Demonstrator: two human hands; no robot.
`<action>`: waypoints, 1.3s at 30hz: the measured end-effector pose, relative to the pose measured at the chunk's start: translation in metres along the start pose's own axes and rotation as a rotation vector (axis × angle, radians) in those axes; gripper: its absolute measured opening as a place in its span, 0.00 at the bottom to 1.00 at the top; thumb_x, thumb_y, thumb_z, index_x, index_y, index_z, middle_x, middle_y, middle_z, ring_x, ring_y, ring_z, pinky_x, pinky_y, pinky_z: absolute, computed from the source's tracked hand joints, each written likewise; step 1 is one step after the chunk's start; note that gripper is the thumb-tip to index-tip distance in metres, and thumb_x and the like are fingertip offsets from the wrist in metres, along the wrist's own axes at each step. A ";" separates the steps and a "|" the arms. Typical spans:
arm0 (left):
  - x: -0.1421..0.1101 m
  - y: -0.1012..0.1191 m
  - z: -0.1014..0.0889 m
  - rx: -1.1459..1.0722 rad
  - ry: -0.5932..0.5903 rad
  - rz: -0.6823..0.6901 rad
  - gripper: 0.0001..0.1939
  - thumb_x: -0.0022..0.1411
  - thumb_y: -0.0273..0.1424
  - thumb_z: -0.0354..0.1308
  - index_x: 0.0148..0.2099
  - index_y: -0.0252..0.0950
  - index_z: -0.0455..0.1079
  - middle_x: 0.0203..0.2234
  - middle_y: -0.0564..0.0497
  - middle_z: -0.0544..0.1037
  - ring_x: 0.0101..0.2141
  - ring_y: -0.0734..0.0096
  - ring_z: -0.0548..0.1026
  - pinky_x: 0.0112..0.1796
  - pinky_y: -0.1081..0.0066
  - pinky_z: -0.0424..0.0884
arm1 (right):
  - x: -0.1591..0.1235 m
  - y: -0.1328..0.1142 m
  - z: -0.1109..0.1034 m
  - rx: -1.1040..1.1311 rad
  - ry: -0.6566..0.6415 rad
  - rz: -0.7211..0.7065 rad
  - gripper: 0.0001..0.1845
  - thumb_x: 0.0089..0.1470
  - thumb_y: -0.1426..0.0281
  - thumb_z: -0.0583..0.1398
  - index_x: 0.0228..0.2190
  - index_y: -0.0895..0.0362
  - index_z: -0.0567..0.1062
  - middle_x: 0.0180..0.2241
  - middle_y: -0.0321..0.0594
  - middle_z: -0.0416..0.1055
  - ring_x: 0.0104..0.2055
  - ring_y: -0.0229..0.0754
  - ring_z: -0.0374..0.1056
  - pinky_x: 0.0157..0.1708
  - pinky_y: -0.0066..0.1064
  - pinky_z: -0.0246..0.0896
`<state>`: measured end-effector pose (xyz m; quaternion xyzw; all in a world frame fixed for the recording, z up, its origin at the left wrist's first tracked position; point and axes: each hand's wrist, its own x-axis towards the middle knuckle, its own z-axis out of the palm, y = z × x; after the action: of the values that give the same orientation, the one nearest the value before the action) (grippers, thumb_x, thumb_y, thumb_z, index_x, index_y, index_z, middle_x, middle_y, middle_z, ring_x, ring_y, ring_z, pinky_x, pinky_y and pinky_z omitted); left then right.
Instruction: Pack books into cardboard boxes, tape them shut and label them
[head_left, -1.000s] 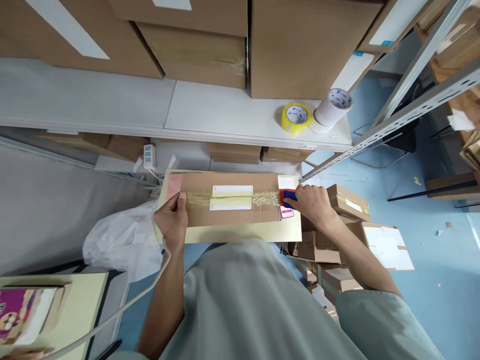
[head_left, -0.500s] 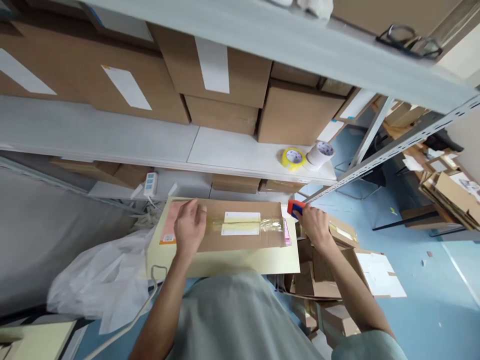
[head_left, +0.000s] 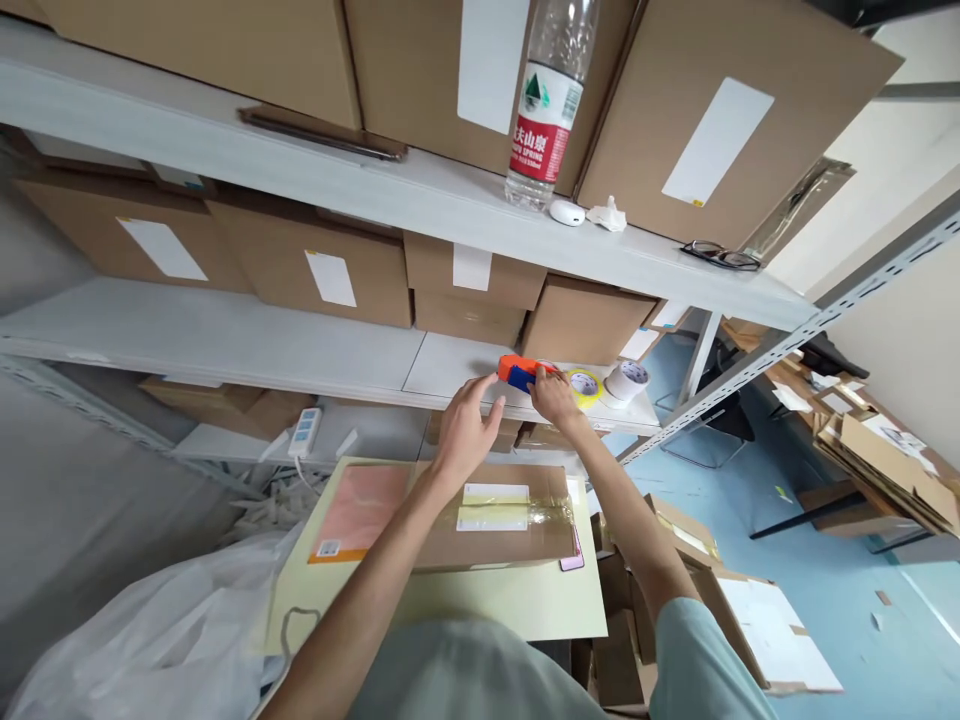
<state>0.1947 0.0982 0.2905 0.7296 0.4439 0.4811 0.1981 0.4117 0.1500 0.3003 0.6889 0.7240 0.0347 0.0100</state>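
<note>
In my right hand [head_left: 555, 397] is a chunky orange and blue box cutter [head_left: 517, 373], raised over the front of the middle shelf; its blade does not show. My left hand [head_left: 469, 425] hangs open just left of it, index fingertip close to its end; whether they touch I cannot tell. Below my hands, a long cardboard box [head_left: 480, 552] lies flat on a pale yellow board [head_left: 510, 605]. Clear tape runs along its top over a white label [head_left: 493, 508], with a line along the middle. My left forearm hides its left part.
A yellow tape roll [head_left: 584, 386] and white rolls [head_left: 627, 382] stand at the shelf's right end. A pink packet [head_left: 364, 507] and a phone [head_left: 572, 562] lie by the box. Above are a water bottle [head_left: 544, 110] and glasses [head_left: 721, 256]. A plastic bag [head_left: 172, 620] sits left.
My right hand has lifted the box cutter from the box's right end up to the shelf. My left hand has let go of the box and risen beside it. The view has tilted up.
</note>
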 end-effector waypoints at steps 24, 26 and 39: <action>-0.187 -0.055 -0.034 0.296 -0.148 -0.567 0.37 0.75 0.57 0.51 0.63 0.28 0.71 0.55 0.26 0.79 0.57 0.36 0.80 0.58 0.45 0.76 | -0.239 -0.047 0.114 0.368 -0.002 0.624 0.63 0.67 0.34 0.53 0.75 0.77 0.53 0.70 0.80 0.63 0.71 0.73 0.67 0.66 0.55 0.64; -0.184 -0.049 -0.021 0.354 -0.135 -0.537 0.41 0.71 0.60 0.55 0.62 0.25 0.70 0.56 0.21 0.78 0.59 0.30 0.77 0.60 0.43 0.73 | -0.233 -0.056 0.115 0.366 0.034 0.701 0.67 0.63 0.33 0.58 0.75 0.79 0.54 0.70 0.81 0.64 0.71 0.74 0.67 0.67 0.54 0.63; -0.186 -0.091 -0.051 0.140 -0.166 -0.612 0.25 0.75 0.52 0.49 0.43 0.40 0.79 0.40 0.41 0.87 0.40 0.54 0.83 0.41 0.64 0.72 | -0.260 -0.009 0.129 1.105 0.233 0.730 0.40 0.61 0.36 0.61 0.38 0.63 0.86 0.31 0.43 0.81 0.38 0.49 0.74 0.39 0.32 0.69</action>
<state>0.0816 -0.0174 0.1511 0.6109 0.6570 0.3066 0.3182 0.4243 -0.1054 0.1620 0.7851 0.3525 -0.2656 -0.4346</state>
